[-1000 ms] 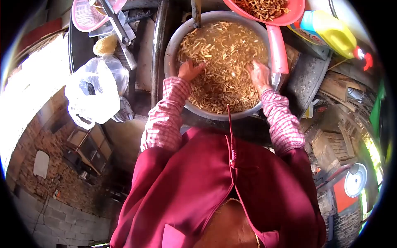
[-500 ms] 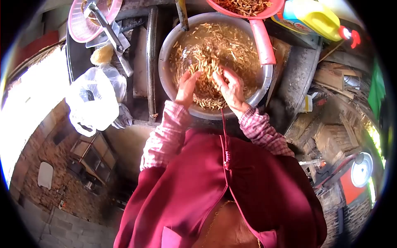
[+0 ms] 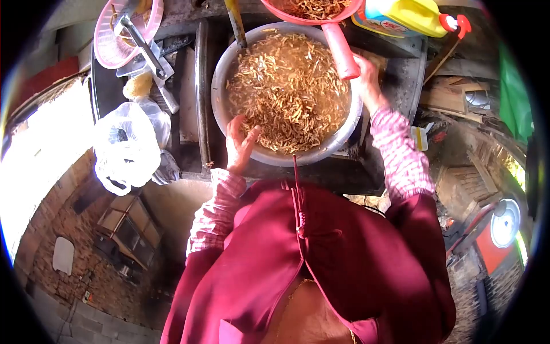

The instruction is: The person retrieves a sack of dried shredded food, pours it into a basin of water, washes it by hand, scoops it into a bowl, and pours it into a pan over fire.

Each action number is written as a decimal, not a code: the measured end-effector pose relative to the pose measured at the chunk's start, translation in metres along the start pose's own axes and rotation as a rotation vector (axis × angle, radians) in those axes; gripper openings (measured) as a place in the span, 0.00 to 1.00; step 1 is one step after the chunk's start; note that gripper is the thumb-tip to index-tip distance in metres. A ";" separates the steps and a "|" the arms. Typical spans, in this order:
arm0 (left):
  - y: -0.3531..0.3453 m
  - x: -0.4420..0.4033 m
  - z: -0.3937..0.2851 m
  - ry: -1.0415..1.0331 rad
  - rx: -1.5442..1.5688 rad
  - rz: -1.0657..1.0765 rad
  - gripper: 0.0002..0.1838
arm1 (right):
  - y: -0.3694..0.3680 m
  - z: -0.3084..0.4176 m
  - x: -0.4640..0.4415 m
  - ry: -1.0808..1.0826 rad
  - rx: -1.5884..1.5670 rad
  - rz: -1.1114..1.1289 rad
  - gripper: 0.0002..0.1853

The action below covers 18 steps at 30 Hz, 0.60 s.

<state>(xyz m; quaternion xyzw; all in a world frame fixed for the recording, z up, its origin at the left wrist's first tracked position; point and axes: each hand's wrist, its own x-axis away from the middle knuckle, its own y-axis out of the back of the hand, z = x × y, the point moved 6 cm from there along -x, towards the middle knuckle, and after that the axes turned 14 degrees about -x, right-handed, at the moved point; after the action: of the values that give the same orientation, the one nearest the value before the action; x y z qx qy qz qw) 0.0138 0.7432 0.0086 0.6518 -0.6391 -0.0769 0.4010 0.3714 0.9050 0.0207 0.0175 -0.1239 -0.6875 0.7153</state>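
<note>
A large metal basin (image 3: 217,94) holds water and many thin brown strips. At its lower left rim is my left hand (image 3: 239,143), fingers apart, with the fingertips over the strips and nothing held. My right hand (image 3: 368,83) is at the basin's right side, beside the pink handle (image 3: 342,54) of a colander. Its fingers are partly behind the handle's end, so whether they grip it is hidden. The pink colander (image 3: 354,7) contains more brown strips and rests past the basin's far right rim.
On the left are a pink basket (image 3: 105,40), a knife-like tool (image 3: 150,57), a yellowish sponge (image 3: 137,86) and a white plastic bag (image 3: 123,152). A yellow bottle (image 3: 415,16) lies at the top right. A pipe (image 3: 235,23) reaches the basin's far left rim.
My hands have moved apart from the middle of the basin, the left to the lower left rim and the right out to the colander's handle. The strips they had gathered are back in the water.
</note>
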 end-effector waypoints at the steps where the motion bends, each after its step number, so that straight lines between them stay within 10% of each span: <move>1: -0.004 0.001 0.006 0.042 0.006 0.025 0.32 | 0.005 -0.008 -0.013 -0.063 -0.107 -0.002 0.18; 16: -0.084 0.014 0.032 0.744 0.542 0.383 0.35 | -0.071 -0.071 0.177 -0.472 -0.590 -0.437 0.22; 18: -0.120 0.011 0.088 0.424 0.589 0.582 0.35 | -0.098 -0.101 0.184 -0.498 -0.413 -0.347 0.27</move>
<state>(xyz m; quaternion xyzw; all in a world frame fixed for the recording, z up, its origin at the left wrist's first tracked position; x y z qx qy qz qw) 0.0544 0.6793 -0.1193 0.5327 -0.6940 0.3585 0.3256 0.2999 0.7030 -0.0678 -0.2744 -0.1482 -0.7923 0.5244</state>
